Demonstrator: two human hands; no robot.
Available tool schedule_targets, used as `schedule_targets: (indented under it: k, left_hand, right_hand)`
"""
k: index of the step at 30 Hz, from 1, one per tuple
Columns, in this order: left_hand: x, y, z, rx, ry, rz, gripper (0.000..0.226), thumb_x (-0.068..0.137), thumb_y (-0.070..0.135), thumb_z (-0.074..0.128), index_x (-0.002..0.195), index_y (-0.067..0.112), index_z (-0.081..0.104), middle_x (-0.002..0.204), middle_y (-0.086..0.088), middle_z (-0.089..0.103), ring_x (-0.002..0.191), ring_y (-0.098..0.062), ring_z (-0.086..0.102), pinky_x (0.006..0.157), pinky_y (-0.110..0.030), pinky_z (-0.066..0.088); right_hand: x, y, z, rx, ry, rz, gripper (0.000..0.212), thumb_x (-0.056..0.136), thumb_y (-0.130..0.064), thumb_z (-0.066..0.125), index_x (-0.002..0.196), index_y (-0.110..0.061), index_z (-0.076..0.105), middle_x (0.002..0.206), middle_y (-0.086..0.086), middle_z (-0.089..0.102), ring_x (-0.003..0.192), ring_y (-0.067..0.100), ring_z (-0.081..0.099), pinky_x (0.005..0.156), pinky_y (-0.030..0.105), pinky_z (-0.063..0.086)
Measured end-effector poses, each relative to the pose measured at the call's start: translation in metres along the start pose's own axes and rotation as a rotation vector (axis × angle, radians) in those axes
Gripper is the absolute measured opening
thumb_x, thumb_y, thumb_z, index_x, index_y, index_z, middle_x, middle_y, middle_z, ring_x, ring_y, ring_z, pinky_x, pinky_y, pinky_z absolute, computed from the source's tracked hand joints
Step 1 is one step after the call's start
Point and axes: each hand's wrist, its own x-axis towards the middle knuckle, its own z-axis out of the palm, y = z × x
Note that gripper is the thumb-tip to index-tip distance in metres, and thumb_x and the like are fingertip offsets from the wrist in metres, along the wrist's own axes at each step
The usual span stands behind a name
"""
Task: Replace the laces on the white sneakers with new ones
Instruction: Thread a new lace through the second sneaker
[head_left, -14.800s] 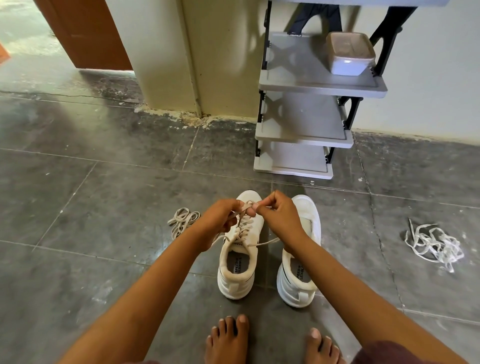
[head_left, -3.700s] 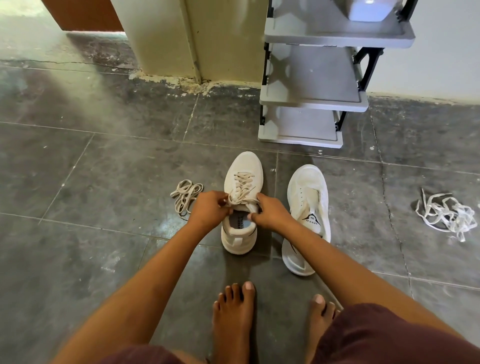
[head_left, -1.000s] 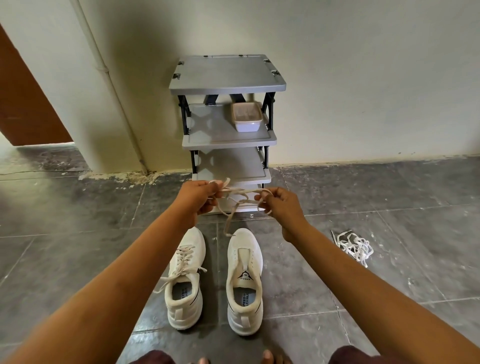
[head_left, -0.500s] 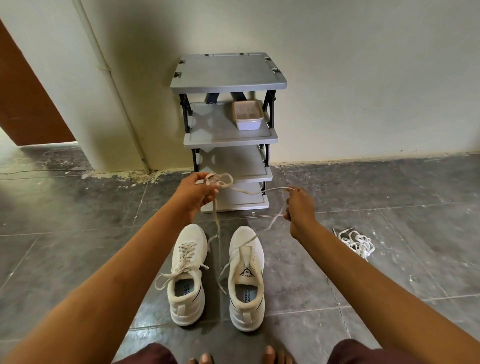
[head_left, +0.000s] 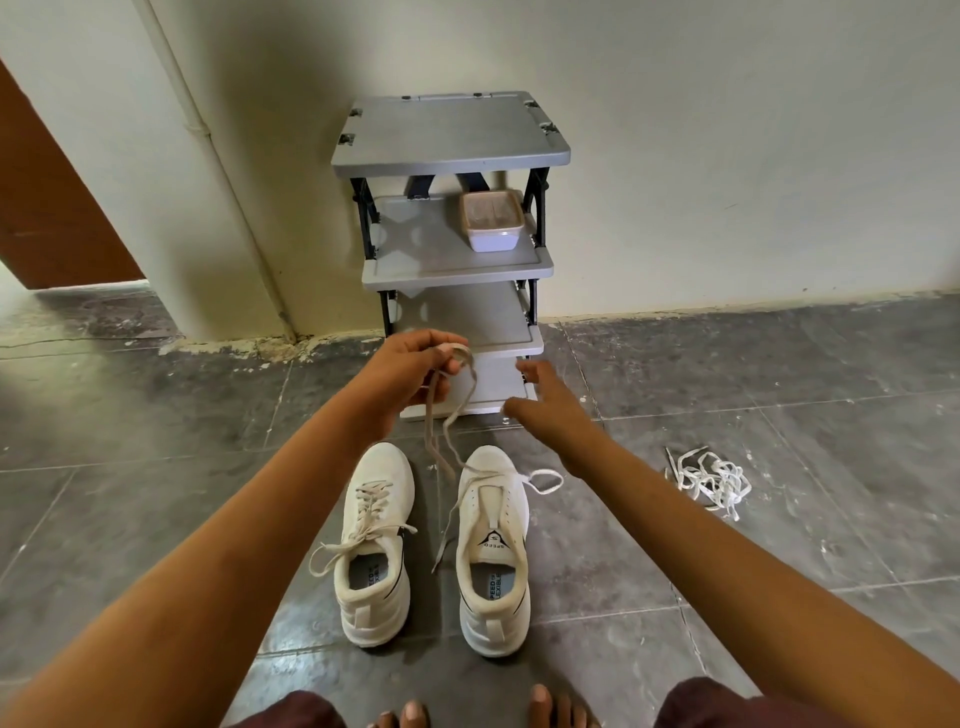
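Note:
Two white sneakers stand side by side on the floor. The left sneaker (head_left: 373, 540) is laced with a cream lace, its ends loose. The right sneaker (head_left: 492, 540) has empty eyelets. My left hand (head_left: 410, 371) is raised above the shoes and pinches a cream lace (head_left: 452, 415), which hangs down and trails across the right sneaker's toe and onto the floor. My right hand (head_left: 545, 402) hovers beside it with fingers spread, holding nothing.
A tangle of white laces (head_left: 709, 480) lies on the tiles to the right. A grey tiered rack (head_left: 452, 260) stands against the wall behind the shoes, with a small plastic box (head_left: 491, 221) on its second shelf. My bare toes (head_left: 415, 714) show at the bottom.
My right hand has let go of the lace and opened. The lace's free end has dropped onto the right sneaker and the floor, while my left hand still holds its upper part.

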Motion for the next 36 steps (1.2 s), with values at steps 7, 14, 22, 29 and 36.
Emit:
schedule_targets:
  k: [7,14,22,29,36]
  left_hand:
    - [0.001,0.000,0.001,0.079,-0.014,0.026,0.022,0.097,0.010,0.046,0.105,0.013,0.066,0.067,0.003,0.061,0.048,-0.004,0.045,0.049,-0.015,0.040]
    - [0.014,-0.031,-0.025,0.297,0.298,-0.035,0.013,0.093,0.004,0.053,0.102,0.002,0.062,0.077,-0.004,0.067,0.071,-0.015,0.058,0.065,-0.022,0.050]
    - [0.006,-0.021,-0.003,0.535,-0.005,0.072,0.049,0.083,0.007,0.067,0.128,0.021,0.053,0.118,0.003,0.054,0.101,-0.017,0.055,0.081,-0.025,0.046]
    - [0.002,-0.012,0.011,0.380,-0.180,0.111,0.026,0.086,0.005,0.064,0.111,0.012,0.060,0.088,0.003,0.066,0.061,0.009,0.062,0.051,-0.005,0.043]
    - [0.008,-0.045,0.002,0.645,-0.115,0.001,0.024,0.085,0.003,0.064,0.109,0.005,0.065,0.095,-0.005,0.066,0.067,-0.005,0.057,0.053,-0.007,0.044]
  right_hand:
    - [-0.004,-0.009,0.002,0.127,-0.219,0.007,0.010,0.093,-0.013,0.053,0.091,-0.007,0.061,0.091,0.014,0.067,0.083,0.019,0.062,0.070,0.018,0.050]
    - [0.007,-0.005,-0.030,0.278,0.155,0.136,0.018,0.089,-0.014,0.054,0.072,-0.013,0.052,0.066,-0.001,0.043,0.056,0.010,0.035,0.053,0.023,0.030]
    - [0.006,-0.028,-0.018,-0.194,-0.076,-0.164,0.037,0.093,-0.014,0.040,0.072,-0.013,0.070,0.089,0.015,0.068,0.084,0.029,0.058,0.081,0.042,0.047]
    - [0.006,-0.020,-0.017,-0.062,-0.030,-0.193,0.006,0.091,-0.014,0.052,0.092,-0.016,0.058,0.089,0.013,0.061,0.079,0.018,0.054,0.072,0.029,0.046]
    - [0.007,0.009,-0.025,-0.277,-0.128,-0.100,0.019,0.091,-0.013,0.054,0.093,0.004,0.063,0.082,0.006,0.060,0.081,0.019,0.055,0.081,0.036,0.046]
